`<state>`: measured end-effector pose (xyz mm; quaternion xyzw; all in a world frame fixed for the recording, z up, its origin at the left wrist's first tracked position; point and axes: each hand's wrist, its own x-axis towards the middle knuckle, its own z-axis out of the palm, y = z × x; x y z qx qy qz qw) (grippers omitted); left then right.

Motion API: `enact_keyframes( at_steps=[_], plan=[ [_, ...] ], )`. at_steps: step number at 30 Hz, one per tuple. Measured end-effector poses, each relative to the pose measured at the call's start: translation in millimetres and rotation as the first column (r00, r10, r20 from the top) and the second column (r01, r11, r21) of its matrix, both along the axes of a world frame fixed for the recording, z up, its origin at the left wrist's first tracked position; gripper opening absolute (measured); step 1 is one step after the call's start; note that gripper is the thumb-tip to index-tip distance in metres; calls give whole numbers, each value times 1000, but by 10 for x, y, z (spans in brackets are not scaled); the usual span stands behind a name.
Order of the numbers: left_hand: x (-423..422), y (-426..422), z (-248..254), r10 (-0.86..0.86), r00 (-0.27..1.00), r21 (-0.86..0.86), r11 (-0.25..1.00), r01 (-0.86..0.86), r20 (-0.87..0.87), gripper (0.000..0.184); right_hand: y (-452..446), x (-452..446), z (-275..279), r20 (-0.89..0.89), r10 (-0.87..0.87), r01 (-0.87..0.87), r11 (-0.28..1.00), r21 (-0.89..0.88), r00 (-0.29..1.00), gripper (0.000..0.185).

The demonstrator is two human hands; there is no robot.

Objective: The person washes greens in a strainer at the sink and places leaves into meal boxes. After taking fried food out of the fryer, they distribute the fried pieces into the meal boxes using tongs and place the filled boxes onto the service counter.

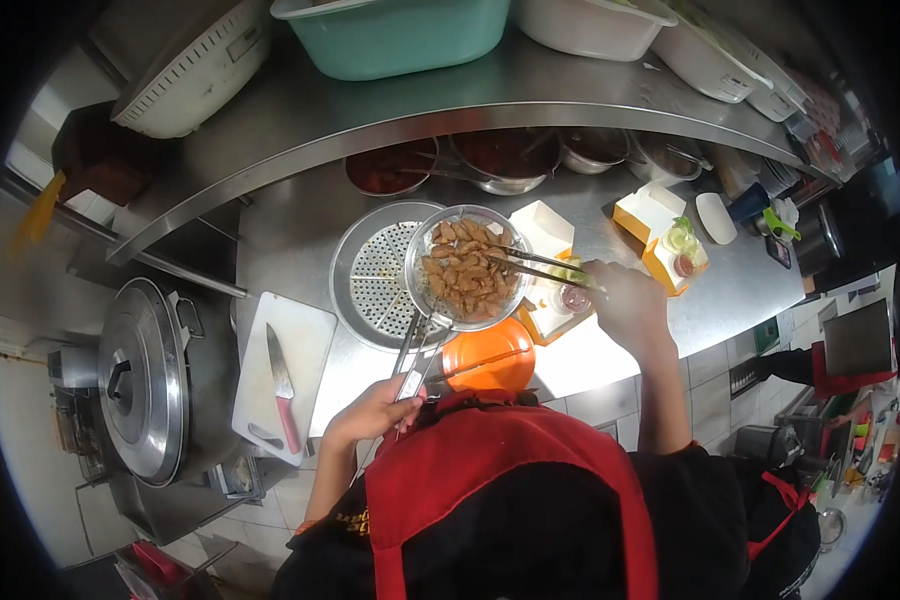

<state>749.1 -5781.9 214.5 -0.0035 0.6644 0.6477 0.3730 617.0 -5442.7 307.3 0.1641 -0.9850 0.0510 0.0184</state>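
Observation:
My left hand (380, 410) is closed around the handle of a round metal strainer (417, 318) full of browned fried pieces (462, 275), perhaps meat. In my right hand (625, 305) is a pair of dark chopsticks (540, 265), their tips over the fried pieces. An open takeout box (542, 228) stands just right of the strainer, with a small cup of reddish sauce (574, 299) and some greens. The strainer overlaps a round perforated metal pan (355, 270). Below it sits an orange dish (488, 362), partly hidden by my apron.
A second takeout box (642, 207) with cucumber slices and sauce stands further right. On the left, a knife (280, 370) lies on a white cutting board (315, 350) beside a large lidded pot (145, 400). Sauce bowls (390, 168) stand under a metal shelf (570, 95) holding tubs.

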Motion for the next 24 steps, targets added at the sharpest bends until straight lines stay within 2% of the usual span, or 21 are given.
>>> enact_keyframes(
  at_steps=[1, 4, 7, 8, 12, 15, 18, 21, 22, 24],
  plan=[
    [2, -6, -14, 3, 1000, -4, 1000, -3, 2, 8, 11, -17, -8, 30, -5, 5, 1000, -4, 1000, 29],
    [-18, -10, -4, 17, 1000, -3, 1000, -17, 19, 8, 177, -40, -24, 115, -55, 82, 966, -244, 992, 26],
    [-42, -21, -107, 44, 999, 39, 998, -45, 31, 8, 438, 1, 16, 152, -51, 100, 936, -338, 987, 23],
    [-53, -21, -114, 40, 999, 41, 998, -40, 18, 8, 501, 39, 83, 210, -82, 152, 927, -343, 974, 26],
    [-89, -61, -74, 34, 999, 10, 999, -34, -4, 8, 762, 135, 32, 321, -200, 249, 961, -120, 926, 28],
    [-92, -130, -42, 36, 999, -7, 999, -36, 16, 8, 754, 156, -86, 242, -180, 234, 948, -217, 954, 27],
    [-73, -171, 0, 26, 999, -11, 1000, -26, 19, 8, 575, 113, -182, 100, -107, 137, 913, -385, 989, 28],
    [-56, -180, 39, 5, 999, -32, 999, -4, 32, 8, 279, 77, -144, 151, -74, 117, 948, -295, 986, 31],
    [-51, -172, 50, 1, 999, -41, 999, 1, 40, 8, 287, 45, -269, 127, -12, 44, 967, -250, 992, 30],
    [-40, -132, 96, 5, 999, -46, 999, -3, 41, 9, 152, 81, -192, 98, -44, 60, 984, -166, 994, 28]
  ],
)
